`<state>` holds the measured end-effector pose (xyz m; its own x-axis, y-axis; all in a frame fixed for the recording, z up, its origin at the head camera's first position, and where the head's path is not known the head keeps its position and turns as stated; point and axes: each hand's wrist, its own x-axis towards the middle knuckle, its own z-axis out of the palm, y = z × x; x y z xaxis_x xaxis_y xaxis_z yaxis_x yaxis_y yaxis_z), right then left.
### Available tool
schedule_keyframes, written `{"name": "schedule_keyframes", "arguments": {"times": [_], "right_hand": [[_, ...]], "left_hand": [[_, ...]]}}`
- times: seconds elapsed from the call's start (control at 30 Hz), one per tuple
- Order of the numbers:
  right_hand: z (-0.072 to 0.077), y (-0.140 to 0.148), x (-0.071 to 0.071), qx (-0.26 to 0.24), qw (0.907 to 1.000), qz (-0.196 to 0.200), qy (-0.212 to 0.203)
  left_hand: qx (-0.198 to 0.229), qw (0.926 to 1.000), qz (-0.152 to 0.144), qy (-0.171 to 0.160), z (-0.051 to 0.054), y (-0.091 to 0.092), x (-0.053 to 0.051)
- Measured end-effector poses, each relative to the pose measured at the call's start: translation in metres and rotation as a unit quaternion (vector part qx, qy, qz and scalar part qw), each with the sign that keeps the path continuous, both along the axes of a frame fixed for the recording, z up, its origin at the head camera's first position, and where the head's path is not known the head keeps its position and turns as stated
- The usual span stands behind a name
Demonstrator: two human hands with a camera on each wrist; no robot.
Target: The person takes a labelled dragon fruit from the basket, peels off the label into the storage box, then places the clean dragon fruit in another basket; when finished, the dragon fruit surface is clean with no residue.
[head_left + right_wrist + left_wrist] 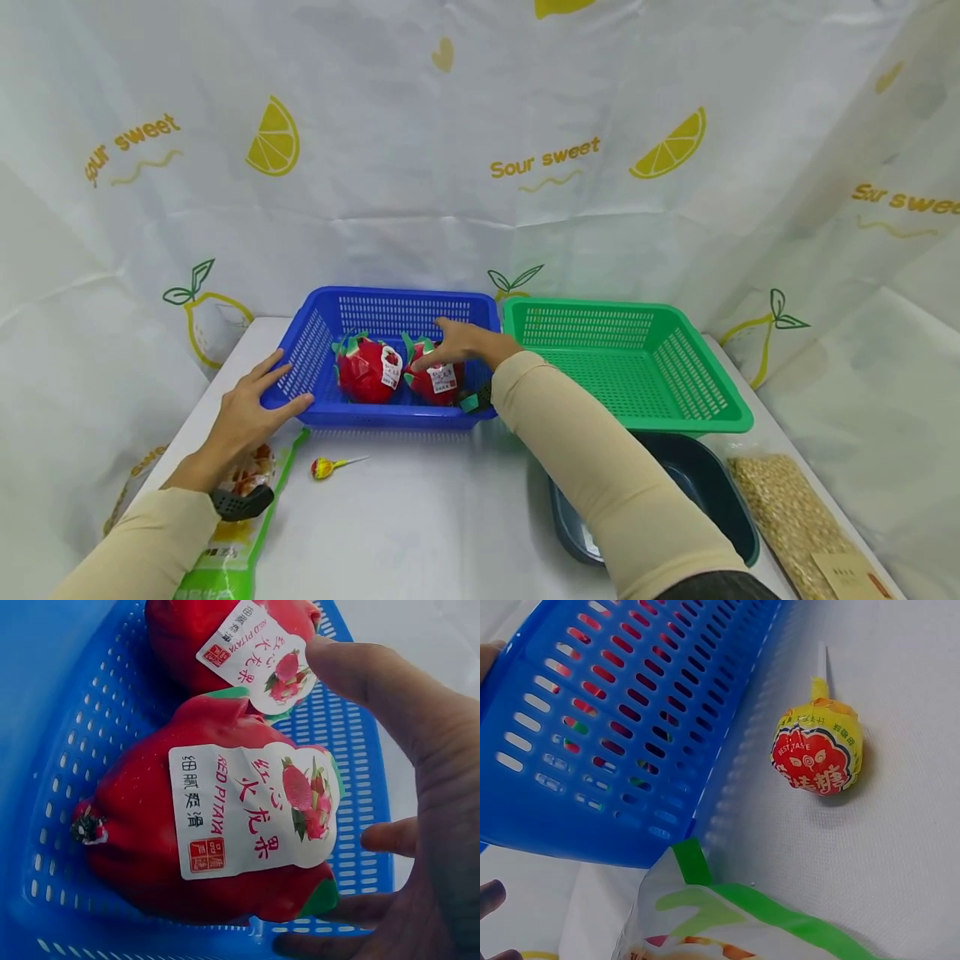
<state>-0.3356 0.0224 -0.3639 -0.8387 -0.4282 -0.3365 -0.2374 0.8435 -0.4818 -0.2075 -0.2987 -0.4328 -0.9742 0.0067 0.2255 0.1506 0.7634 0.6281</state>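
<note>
Two red pitayas (369, 371) with green-tipped leaves sit side by side in a blue basket (390, 417), each bearing a white label. The right hand (468, 343) is over the right-hand fruit and hides part of its top; its grip is spread, with thumb and fingers apart, and I cannot tell how firmly it touches the skin. In the right wrist view the farther fruit is cut off by the upper edge.

The left hand (247, 417) is at the basket's near left corner, grip spread, the thumb by the rim; the left wrist view catches only bits of its fingers at the border. Through the slots there, the fruits show merely as red and green patches.

A lollipop (322, 469) lies on the white counter (412, 525). Beside it, a green-edged bag (225, 575) is partly covered by the left forearm and cropped below. To the right stand a green basket (697, 375) and a dark basin (705, 479), the latter largely blocked by the right sleeve (600, 450). A bag of pale grains or flakes (787, 508), contents hard to identify, runs out of frame.
</note>
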Motion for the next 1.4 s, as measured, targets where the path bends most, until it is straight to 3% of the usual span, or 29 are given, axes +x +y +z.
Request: {"name": "schedule_keyframes", "arguments": {"times": [0.4,0.8,1.1,1.27,1.4], "right_hand": [[-0.019,-0.007,-0.003,0.025,0.9978,-0.036,-0.051],[-0.025,-0.01,0.0,0.034,0.9989,-0.028,-0.013],[-0.023,0.0,0.005,-0.058,0.9957,-0.063,0.034],[-0.01,0.006,0.008,-0.102,0.9887,-0.092,0.06],[0.004,0.013,0.012,-0.13,0.9841,-0.092,0.078]], "left_hand": [[0.0,1.0,0.0,0.008,-0.002,0.001,-0.001],[0.004,0.9999,-0.002,0.017,-0.001,0.003,0.001],[0.012,0.9998,-0.005,0.017,-0.004,0.003,0.001],[0.016,0.9997,-0.005,0.018,-0.006,0.003,0.0],[0.017,0.9997,-0.005,0.017,-0.004,0.004,0.0]]}}
